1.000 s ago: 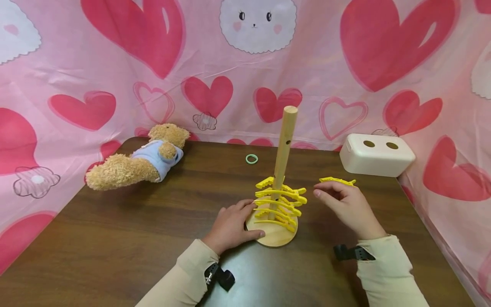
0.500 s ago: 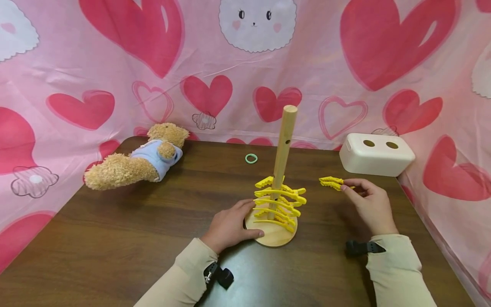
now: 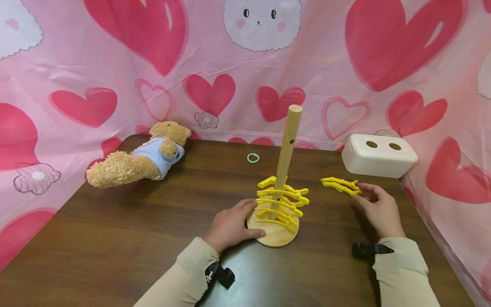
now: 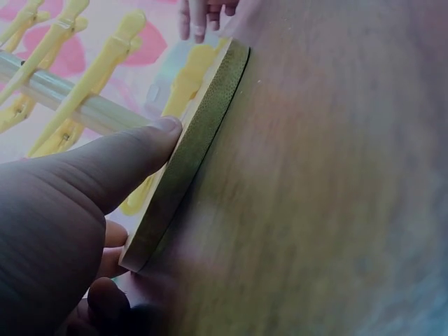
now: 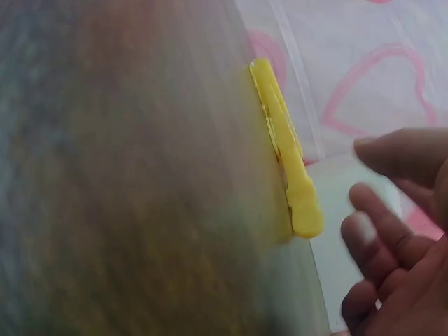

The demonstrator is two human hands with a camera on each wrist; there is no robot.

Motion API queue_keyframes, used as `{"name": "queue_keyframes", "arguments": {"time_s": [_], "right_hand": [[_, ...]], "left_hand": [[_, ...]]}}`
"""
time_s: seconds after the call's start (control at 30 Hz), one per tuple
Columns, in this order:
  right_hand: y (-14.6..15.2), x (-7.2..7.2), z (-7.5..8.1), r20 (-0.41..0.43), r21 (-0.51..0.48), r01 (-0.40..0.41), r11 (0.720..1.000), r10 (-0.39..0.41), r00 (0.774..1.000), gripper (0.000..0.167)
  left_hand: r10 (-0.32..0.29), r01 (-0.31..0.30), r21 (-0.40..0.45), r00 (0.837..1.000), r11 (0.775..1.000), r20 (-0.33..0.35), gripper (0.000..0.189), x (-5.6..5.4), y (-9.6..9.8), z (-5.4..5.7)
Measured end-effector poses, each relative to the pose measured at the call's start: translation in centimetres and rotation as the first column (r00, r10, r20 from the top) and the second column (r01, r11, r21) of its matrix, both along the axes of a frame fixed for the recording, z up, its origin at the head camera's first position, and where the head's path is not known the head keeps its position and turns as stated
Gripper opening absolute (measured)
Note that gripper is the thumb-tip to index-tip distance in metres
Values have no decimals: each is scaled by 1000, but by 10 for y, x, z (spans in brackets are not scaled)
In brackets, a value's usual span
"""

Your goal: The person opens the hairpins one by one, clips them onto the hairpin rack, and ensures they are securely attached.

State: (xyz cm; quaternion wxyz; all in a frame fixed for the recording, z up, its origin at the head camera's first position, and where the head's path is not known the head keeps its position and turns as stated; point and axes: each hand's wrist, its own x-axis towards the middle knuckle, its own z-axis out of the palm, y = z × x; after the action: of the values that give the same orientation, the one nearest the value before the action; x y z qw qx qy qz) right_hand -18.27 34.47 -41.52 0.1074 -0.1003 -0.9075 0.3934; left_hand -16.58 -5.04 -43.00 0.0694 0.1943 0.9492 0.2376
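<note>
In the head view, a wooden stand (image 3: 288,147) with a round base rises from the table, and several yellow alligator hair clips (image 3: 285,200) are clamped across the lower part of its post. My left hand (image 3: 234,226) grips the base's left edge, the thumb (image 4: 133,157) on top and the other fingers round the rim in the left wrist view. To the right, one more yellow hair clip (image 3: 341,185) lies on the table. My right hand (image 3: 379,209) is at that clip's near end. The right wrist view shows its fingers spread, apart from the clip (image 5: 285,150).
A teddy bear (image 3: 153,157) in a blue shirt lies at the back left of the brown table (image 3: 134,230). A small green ring (image 3: 253,158) lies behind the stand. The white box (image 3: 379,155) with two round holes stands at the back right.
My right hand has moved right, from over the loose clip to its near end, and more of that clip shows. My left hand stays on the base.
</note>
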Motion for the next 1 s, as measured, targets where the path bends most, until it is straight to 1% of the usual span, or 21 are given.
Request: {"name": "queue_keyframes", "arguments": {"time_s": [0.17, 0.33, 0.43, 0.57, 0.7, 0.8, 0.93, 1.0], "right_hand": [[6, -1, -4, 120, 0, 5, 1000, -5, 993, 58], [10, -2, -6, 195, 24, -14, 1000, 9, 981, 63], [13, -3, -4, 238, 53, -50, 997, 36, 971, 66], [15, -2, -2, 265, 109, -113, 987, 81, 961, 69], [14, -2, -2, 280, 130, -136, 982, 95, 955, 68], [11, -3, -3, 265, 89, -116, 989, 88, 960, 67], [4, -3, -2, 198, -11, -51, 999, 52, 979, 67], [1, -2, -1, 143, -44, -22, 999, 28, 989, 66]], "left_hand": [[3, -3, -1, 1000, 1000, 3, 88, 0, 0, -1], [4, -3, -6, 1000, 1000, 9, 89, -1, 0, -1], [5, -5, -6, 1000, 1000, 13, 88, 0, 1, 0], [7, -7, -3, 1000, 1000, 17, 88, 0, 1, 1], [5, -5, -4, 1000, 1000, 10, 88, 0, 1, -1], [6, -6, -6, 1000, 1000, 4, 88, -1, 1, -1], [5, -5, -6, 1000, 1000, 1, 88, -1, 1, -1], [3, -3, -4, 1000, 1000, 1, 88, -1, 1, -1]]}}
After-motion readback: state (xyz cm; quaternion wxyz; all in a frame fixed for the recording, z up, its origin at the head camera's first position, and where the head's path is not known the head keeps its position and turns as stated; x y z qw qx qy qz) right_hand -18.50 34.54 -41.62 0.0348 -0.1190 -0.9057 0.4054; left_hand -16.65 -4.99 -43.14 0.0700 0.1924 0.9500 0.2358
